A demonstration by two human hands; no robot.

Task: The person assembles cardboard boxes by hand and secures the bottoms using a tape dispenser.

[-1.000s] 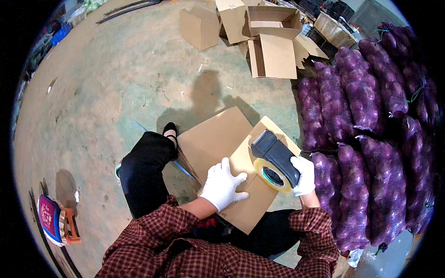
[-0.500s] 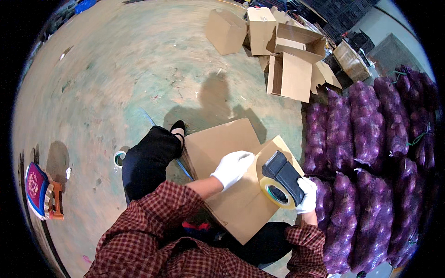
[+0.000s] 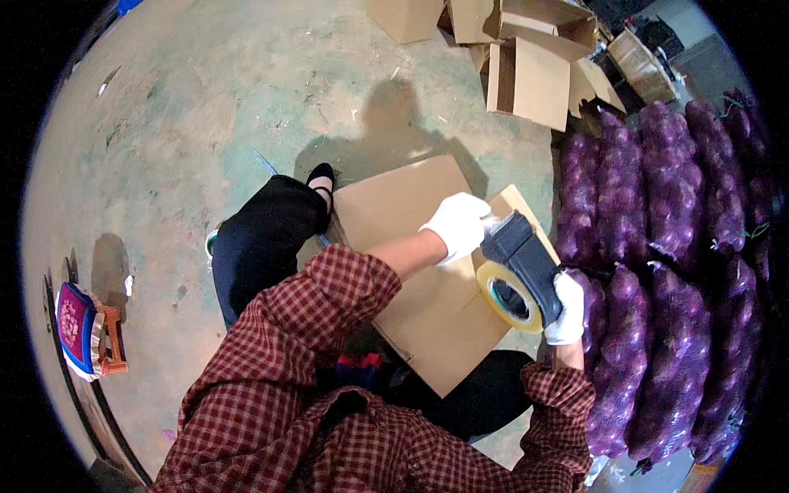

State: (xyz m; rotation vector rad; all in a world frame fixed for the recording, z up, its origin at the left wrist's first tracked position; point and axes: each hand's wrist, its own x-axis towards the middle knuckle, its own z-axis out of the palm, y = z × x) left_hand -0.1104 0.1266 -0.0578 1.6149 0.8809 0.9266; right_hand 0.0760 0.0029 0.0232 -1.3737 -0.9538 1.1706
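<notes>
A black tape dispenser [image 3: 532, 253] with a large roll of clear yellowish tape [image 3: 491, 297] is gripped in my right hand [image 3: 567, 311], which wears a white glove. My left hand [image 3: 457, 229], gloved as well, has its fingers drawn together right at the dispenser's front end. Whatever lies between those fingertips is too small to make out. Beneath both hands a brown cardboard box [image 3: 403, 193] rests between my legs, its flat panels facing up. One narrow edge of it shows beyond the dispenser.
Purple mesh sacks [image 3: 670, 189] full of round produce are stacked along the right. Several cardboard boxes [image 3: 538, 78] lie open at the far right. A small stool [image 3: 78, 329] with a blue-edged cushion stands at left. Another tape roll [image 3: 211, 244] is partly hidden behind my left leg.
My left hand has come across to the dispenser's front end, closing the gap there. The right hand still grips the dispenser. The view has shifted, so the surroundings sit higher in the picture.
</notes>
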